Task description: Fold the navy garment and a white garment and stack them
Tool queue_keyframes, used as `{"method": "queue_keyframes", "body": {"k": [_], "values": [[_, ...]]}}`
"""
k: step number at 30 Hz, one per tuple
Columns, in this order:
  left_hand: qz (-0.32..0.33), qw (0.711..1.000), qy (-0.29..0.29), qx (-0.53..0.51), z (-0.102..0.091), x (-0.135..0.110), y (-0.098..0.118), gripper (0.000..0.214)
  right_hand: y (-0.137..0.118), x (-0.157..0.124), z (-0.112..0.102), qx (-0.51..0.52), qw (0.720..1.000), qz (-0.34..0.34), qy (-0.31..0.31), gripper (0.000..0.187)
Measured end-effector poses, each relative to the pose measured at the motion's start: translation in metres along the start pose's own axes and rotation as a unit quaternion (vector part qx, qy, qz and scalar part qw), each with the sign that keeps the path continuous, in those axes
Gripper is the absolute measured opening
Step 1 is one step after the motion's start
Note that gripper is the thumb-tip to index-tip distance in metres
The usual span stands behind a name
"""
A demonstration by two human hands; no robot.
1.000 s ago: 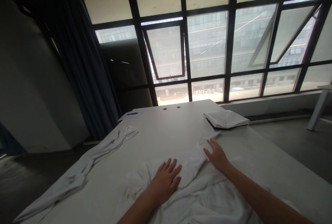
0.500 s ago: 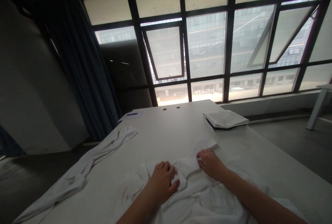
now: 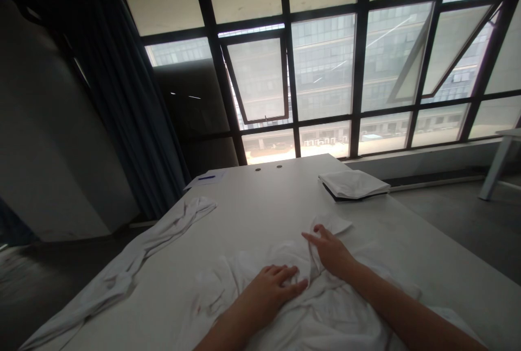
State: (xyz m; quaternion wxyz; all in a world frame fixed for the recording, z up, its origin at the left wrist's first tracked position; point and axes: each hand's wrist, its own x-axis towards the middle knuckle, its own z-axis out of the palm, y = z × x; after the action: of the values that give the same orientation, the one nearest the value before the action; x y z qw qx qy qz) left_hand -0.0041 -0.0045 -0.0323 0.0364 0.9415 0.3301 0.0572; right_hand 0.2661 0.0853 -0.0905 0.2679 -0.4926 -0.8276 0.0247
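A rumpled white garment (image 3: 325,313) lies bunched on the white table in front of me, with a flat pointed flap (image 3: 338,224) at its far side. My left hand (image 3: 272,292) rests on the cloth, its fingers stretched and the thumb apart, and a bit of fabric shows between them. Over the garment's far part is my right hand (image 3: 330,250), thumb and forefinger spread apart. A raised fold runs below its fingers; the other fingers are partly hidden.
Another white garment (image 3: 130,267) lies long and crumpled along the left edge of the table (image 3: 260,204). Folded white cloth (image 3: 353,184) sits on something dark at the far right. A pen (image 3: 206,178) lies on paper at the far left. Windows stand behind.
My left hand has moved right and come closer to my right hand. The right hand's fingers have spread, and the flap of the garment has shifted slightly right.
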Motion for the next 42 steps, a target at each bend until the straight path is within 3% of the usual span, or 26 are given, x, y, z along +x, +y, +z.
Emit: {"method": "queue_keyframes", "body": {"k": [2,4,7,10,13,19,23,26,29,32,36,39,42], "values": [[-0.009,1.0,-0.004,-0.002,0.001,0.0,0.0,0.058,-0.002,0.0,-0.002,-0.001,1.0,0.005,-0.019,0.042],[-0.025,1.0,-0.007,-0.012,0.002,-0.001,-0.002,0.061,-0.003,0.003,-0.006,0.025,0.999,0.023,0.008,0.028],[-0.08,0.997,0.006,-0.009,0.002,-0.001,-0.006,0.063,0.001,0.006,-0.011,0.086,0.984,0.074,0.139,0.022],[-0.168,0.985,0.027,0.022,0.004,-0.002,-0.014,0.048,0.008,0.008,-0.015,0.137,0.949,0.1,0.266,0.02],[-0.251,0.966,0.03,0.05,0.006,-0.003,-0.021,0.039,0.014,0.008,-0.015,0.159,0.934,0.112,0.299,0.022],[-0.275,0.957,0.03,0.084,0.004,-0.004,-0.022,0.027,0.021,0.01,-0.007,0.095,0.957,0.173,0.213,0.023],[-0.189,0.979,0.051,0.059,-0.004,-0.005,-0.016,0.011,0.018,0.009,0.001,0.032,0.967,0.17,0.189,0.04],[-0.107,0.992,0.055,0.025,-0.011,-0.005,-0.011,0.011,0.015,0.005,0.009,-0.033,0.972,0.193,0.128,0.059],[-0.066,0.997,0.043,0.009,-0.017,-0.005,-0.008,0.011,0.015,0.002,0.014,-0.064,0.976,0.203,0.051,0.077],[-0.053,0.998,0.031,-0.005,-0.016,-0.004,-0.007,0.015,0.013,0.001,0.01,-0.048,0.986,0.157,-0.003,0.059],[-0.074,0.997,0.034,-0.007,-0.008,-0.001,-0.008,0.02,-0.001,0.0,-0.004,0.068,0.995,0.045,-0.049,0.026],[-0.096,0.994,0.045,-0.012,-0.003,0.001,-0.01,0.023,-0.019,-0.001,-0.013,0.169,0.983,-0.004,-0.073,0.02],[-0.106,0.993,0.056,-0.015,0.0,0.002,-0.01,0.03,-0.039,0.0,-0.018,0.209,0.974,-0.003,-0.084,0.024]]}}
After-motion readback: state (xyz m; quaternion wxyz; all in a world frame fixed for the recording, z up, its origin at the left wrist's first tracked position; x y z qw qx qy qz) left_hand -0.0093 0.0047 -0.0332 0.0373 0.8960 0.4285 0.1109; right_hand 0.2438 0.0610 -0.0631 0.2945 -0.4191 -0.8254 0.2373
